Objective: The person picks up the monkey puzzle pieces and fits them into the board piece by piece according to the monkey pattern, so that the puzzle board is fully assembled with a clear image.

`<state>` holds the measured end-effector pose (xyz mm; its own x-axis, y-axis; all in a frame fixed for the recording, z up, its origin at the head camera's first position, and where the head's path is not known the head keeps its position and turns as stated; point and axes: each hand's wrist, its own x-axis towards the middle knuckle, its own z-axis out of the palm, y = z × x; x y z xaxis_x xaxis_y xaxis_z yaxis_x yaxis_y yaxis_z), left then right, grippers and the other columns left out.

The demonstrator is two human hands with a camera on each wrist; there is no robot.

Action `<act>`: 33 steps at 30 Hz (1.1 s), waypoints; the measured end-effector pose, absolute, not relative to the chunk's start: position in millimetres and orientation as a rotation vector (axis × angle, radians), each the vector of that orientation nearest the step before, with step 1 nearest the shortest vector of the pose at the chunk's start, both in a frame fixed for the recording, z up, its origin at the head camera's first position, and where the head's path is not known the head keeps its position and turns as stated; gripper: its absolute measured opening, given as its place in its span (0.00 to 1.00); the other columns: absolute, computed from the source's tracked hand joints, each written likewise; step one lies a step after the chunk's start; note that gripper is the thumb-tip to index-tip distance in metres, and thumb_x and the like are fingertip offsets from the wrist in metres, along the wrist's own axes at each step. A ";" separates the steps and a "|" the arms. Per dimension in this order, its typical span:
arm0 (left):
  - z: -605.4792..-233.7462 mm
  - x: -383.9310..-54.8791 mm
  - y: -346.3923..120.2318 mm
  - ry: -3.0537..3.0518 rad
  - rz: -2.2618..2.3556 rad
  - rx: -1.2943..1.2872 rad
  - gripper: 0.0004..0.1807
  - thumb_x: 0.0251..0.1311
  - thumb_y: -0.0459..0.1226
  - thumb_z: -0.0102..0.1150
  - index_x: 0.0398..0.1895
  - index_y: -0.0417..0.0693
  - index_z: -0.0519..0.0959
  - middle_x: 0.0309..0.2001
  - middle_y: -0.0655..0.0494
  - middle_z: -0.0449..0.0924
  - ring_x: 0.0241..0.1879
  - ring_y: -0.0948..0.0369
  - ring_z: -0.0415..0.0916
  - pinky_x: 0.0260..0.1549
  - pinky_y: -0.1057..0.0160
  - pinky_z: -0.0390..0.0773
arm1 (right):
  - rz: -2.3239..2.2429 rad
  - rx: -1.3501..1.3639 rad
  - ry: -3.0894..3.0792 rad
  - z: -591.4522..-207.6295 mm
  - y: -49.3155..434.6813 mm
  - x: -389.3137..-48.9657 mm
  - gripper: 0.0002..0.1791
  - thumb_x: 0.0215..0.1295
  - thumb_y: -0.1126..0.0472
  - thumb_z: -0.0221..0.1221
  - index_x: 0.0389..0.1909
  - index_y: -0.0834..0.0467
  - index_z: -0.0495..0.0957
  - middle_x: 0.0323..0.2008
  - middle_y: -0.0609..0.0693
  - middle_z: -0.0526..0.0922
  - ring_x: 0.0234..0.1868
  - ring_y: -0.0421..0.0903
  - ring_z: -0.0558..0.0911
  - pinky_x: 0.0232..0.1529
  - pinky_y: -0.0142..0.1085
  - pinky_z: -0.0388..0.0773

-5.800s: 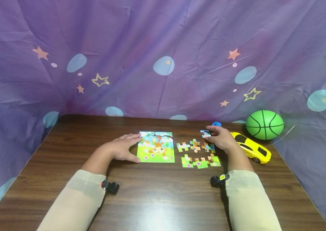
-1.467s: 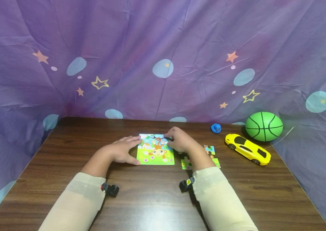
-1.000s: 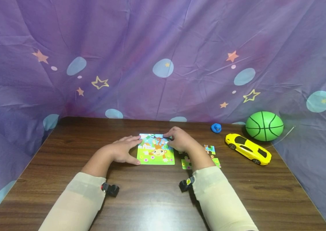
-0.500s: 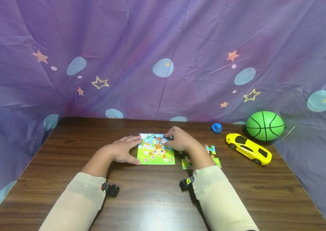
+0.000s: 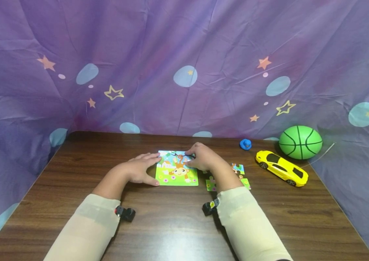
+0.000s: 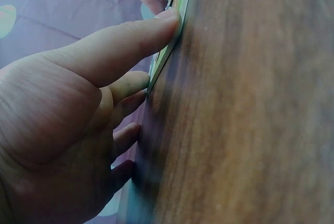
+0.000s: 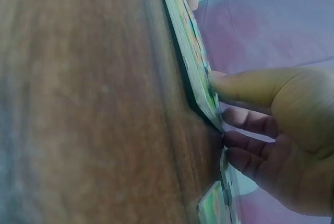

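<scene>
A square monkey jigsaw board [image 5: 176, 177] lies flat on the table in the head view. My left hand [image 5: 138, 169] rests along its left side, fingers spread, with index fingertip and thumb touching the edge. At the board's upper right corner, my right hand [image 5: 205, 157] pinches a puzzle piece, mostly covered by the fingers, against the board. In the right wrist view the thumb [image 7: 242, 85] presses on the board's surface. Loose puzzle pieces lie right of the board: a blue one [image 5: 238, 169] and a green one [image 5: 211, 185] show, while my right forearm hides others.
Farther right stand a yellow toy car [image 5: 281, 168], a green ball [image 5: 300, 142] and a small blue rubber duck [image 5: 245, 144]. A purple cloth [image 5: 151, 87] with stars hangs behind the brown wooden table [image 5: 168, 224].
Since the oldest frame, my right hand has moved left from the loose pieces to the board's upper right corner with a piece. Over the last second the thumb shifts slightly; the left hand stays put.
</scene>
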<state>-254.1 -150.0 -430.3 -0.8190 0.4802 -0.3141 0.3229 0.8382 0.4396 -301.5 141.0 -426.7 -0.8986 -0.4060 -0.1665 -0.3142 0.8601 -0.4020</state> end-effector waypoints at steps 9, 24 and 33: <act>-432.1 -256.0 -150.6 2.608 0.508 0.613 0.58 0.60 0.61 0.73 0.88 0.58 0.54 0.90 0.55 0.44 0.88 0.42 0.39 0.84 0.30 0.46 | -0.496 -0.569 2.779 -425.9 140.0 -304.5 0.26 0.71 0.49 0.70 0.69 0.45 0.83 0.68 0.56 0.74 0.68 0.58 0.78 0.76 0.55 0.74; -429.0 -255.1 -150.8 2.611 0.512 0.601 0.57 0.59 0.60 0.74 0.88 0.58 0.55 0.89 0.54 0.45 0.88 0.42 0.39 0.84 0.30 0.46 | -0.682 -0.576 2.802 -411.9 185.3 -298.3 0.29 0.72 0.49 0.69 0.72 0.49 0.79 0.69 0.55 0.77 0.62 0.58 0.83 0.68 0.57 0.80; -428.1 -253.3 -150.5 2.603 0.529 0.590 0.58 0.59 0.60 0.74 0.88 0.58 0.54 0.90 0.54 0.45 0.89 0.42 0.39 0.83 0.29 0.45 | -0.607 -0.575 2.805 -420.1 216.0 -282.1 0.29 0.69 0.53 0.71 0.69 0.53 0.81 0.66 0.57 0.82 0.67 0.58 0.81 0.71 0.57 0.77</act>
<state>-253.3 -150.5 -428.1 -0.8228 0.4763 -0.3102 0.3172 0.8376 0.4447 -282.1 216.0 -420.1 -0.9008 -0.4164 -0.1235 -0.3280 0.8386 -0.4349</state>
